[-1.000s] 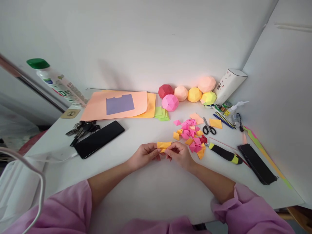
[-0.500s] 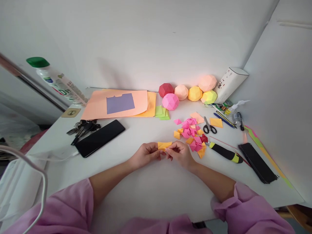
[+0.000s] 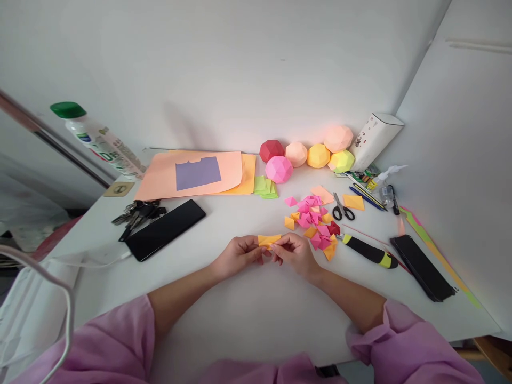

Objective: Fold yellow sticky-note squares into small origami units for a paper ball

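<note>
A small piece of folded orange paper (image 3: pixel 269 241) is stretched between my two hands above the middle of the table. My left hand (image 3: pixel 241 253) pinches its left end, thumb against fingers. At the other end, my right hand (image 3: pixel 295 253) grips the paper with thumb and fingertips near its lower edge. The underside of the paper is hidden by my fingers. Just beyond my right hand lies a loose pile of small folded pink paper pieces (image 3: pixel 306 218), with orange ones and a red one mixed in.
Scissors (image 3: pixel 340 207) and a black-and-yellow-green handled tool (image 3: pixel 370 250) lie right of the pile. Faceted paper balls (image 3: pixel 279 169) line the wall. Coloured sheets (image 3: pixel 160 170), a phone (image 3: pixel 166 230), keys (image 3: pixel 138 213) and a bottle (image 3: pixel 106 143) are left. A black case (image 3: pixel 423 268) lies far right.
The camera view has shifted slightly, so the background sits a little lower. Both hands keep the same pinch on the orange paper, with hardly any movement.
</note>
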{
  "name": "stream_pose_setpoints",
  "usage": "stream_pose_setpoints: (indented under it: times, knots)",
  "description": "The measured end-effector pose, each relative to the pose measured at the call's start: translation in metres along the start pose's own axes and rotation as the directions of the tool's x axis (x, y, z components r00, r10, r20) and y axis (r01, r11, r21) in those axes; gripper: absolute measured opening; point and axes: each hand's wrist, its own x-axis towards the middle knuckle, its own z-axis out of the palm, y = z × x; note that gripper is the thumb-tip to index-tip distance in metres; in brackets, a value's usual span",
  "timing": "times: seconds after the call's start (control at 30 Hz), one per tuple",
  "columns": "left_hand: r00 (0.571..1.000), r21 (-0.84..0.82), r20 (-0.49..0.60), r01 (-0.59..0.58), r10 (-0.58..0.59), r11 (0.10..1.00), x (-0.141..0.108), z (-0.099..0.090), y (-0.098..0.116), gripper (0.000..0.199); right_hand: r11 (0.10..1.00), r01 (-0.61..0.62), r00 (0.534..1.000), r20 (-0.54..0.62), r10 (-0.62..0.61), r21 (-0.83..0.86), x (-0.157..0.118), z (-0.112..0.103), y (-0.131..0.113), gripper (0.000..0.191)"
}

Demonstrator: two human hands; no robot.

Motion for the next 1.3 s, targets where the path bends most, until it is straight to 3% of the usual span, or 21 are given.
stream_pose_setpoints:
  times: [0.27,0.4,0.6,1.03,1.3]
  knots:
    - [0.999,-0.026,-0.031,-0.046,0.045,0.999,0.0011,-0.0027,-0.0073,0.029,0.993,-0.100,0.995,0.033,0.098,0.063,0.0053,-0.0018,-0.0050,0.036]
    - [0.998,-0.029,-0.056,-0.041,0.040,0.999,0.0008,-0.0022,-0.0063,0.031,0.993,-0.118,0.988,0.105,0.115,0.022,0.0072,-0.0048,-0.0080,0.025]
    - [0.993,0.023,-0.111,-0.025,0.028,0.999,0.0006,-0.0014,-0.0058,0.034,0.991,-0.133,0.988,0.083,0.133,-0.005,0.0060,-0.0054,-0.0080,0.029]
    - [0.997,0.006,-0.061,0.042,-0.042,0.999,-0.0002,0.0002,-0.0004,0.033,0.991,-0.136,0.988,0.067,0.136,-0.009,0.0044,-0.0055,-0.0039,0.028]
    - [0.998,0.062,-0.069,0.004,0.000,0.998,0.0032,0.0001,-0.0055,0.035,0.992,-0.127,0.988,0.082,0.128,-0.013,0.0035,-0.0055,-0.0041,0.029]
